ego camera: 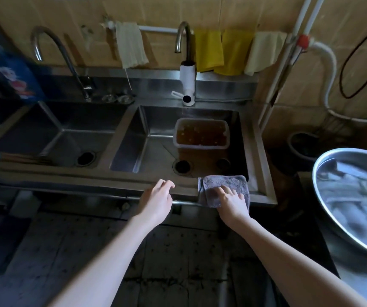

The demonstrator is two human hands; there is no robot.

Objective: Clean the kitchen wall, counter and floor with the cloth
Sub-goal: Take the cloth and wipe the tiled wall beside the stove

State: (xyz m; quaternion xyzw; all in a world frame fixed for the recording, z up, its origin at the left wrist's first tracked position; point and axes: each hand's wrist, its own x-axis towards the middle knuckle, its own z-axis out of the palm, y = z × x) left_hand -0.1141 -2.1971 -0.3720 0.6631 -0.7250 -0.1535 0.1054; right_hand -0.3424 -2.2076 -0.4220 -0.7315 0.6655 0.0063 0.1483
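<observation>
Cloth (224, 189): grey, folded, laid over the front rim of the right basin, near its right corner; part of it hangs down the front edge. It is pressed flat under the right hand.

Left to right:
- A blue packet (16, 78) is seen at the far left, blurred.
- A curved steel tap (54, 54) is mounted behind the left basin (51, 134); an open drain hole is seen on the basin floor.
- A white rag (130, 45) is hung on a wall rail.
- Left hand (157, 200): fingers loosely curled, nothing held, positioned at the counter front edge (89, 180), just left of the cloth. Contact with the edge cannot be confirmed.
- A second tap with a white body (187, 85) is fitted behind the right basin (138, 138).
- A clear tub of brown liquid (201, 134) is set in that basin, toward the back.
- Two yellow cloths (220, 52) and a pale one are hung on the rail.
- Right hand (231, 200): palm down, fingers spread on the cloth, not clenched around it.
- White pipes (288, 63) run down the tiled wall (255, 12).
- A large steel bowl (353, 196) is seen at the right edge.
- A dark tiled floor (178, 262) is visible below.
</observation>
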